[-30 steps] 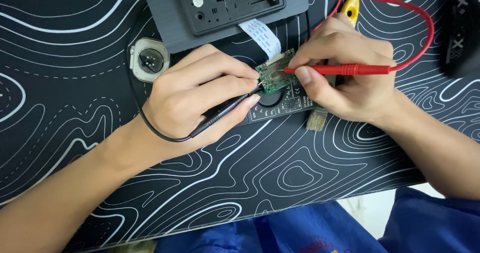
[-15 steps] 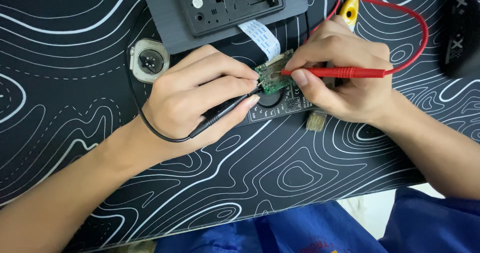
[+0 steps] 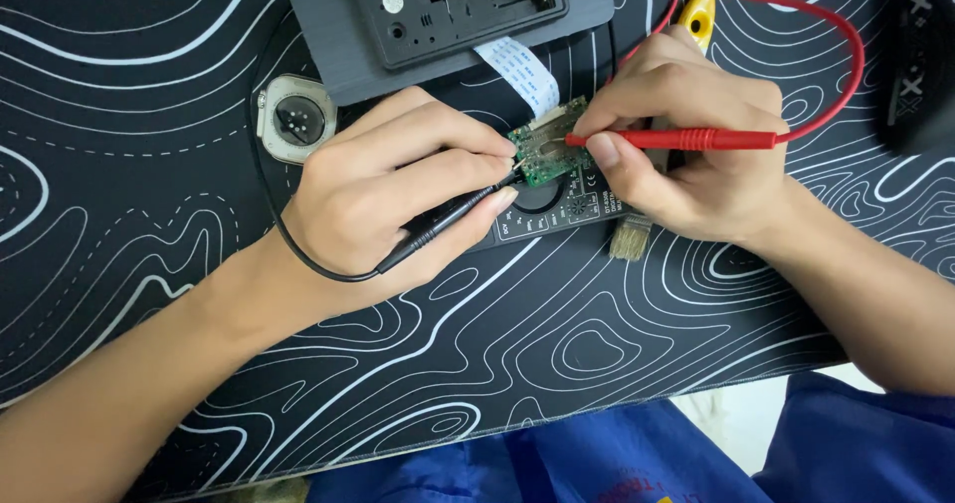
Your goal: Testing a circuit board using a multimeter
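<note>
Two bare hands work close together over a black mat (image 3: 199, 25) with white wavy lines, a little nearer to its far edge than to the near one. The left hand (image 3: 398, 200) is closed around a black probe (image 3: 448, 226): the thumb and the fingers pinch it like a pen, and its thin black cable (image 3: 298, 254) curves from under the palm around the wrist. The right hand (image 3: 696, 155) grasps a red probe (image 3: 686, 140) between the thumb and the first fingers, and the probe lies almost level, pointing to the left. A red cable (image 3: 841, 55) goes from its back end in a loop toward the far edge of the mat.

Both probe tips meet on a small green circuit board (image 3: 545, 155), which sits between the two hands. The board is tilted and rests over a dark multimeter (image 3: 567, 204), whose round dial shows just below it. Whether a finger also supports the board, I cannot tell.

A white flat ribbon cable (image 3: 517, 73) runs from the board area to a grey device housing (image 3: 338, 35) at the far edge of the mat. Left of the hands, near this housing, lies a watch body (image 3: 295, 120), back side up. A small brush (image 3: 630, 239) shows under the right hand. A yellow tool tip (image 3: 698, 10) shows above the right hand. At the far right corner lies a black object (image 3: 920, 60), blurred. Blue clothing (image 3: 617, 453) shows past the near edge.
</note>
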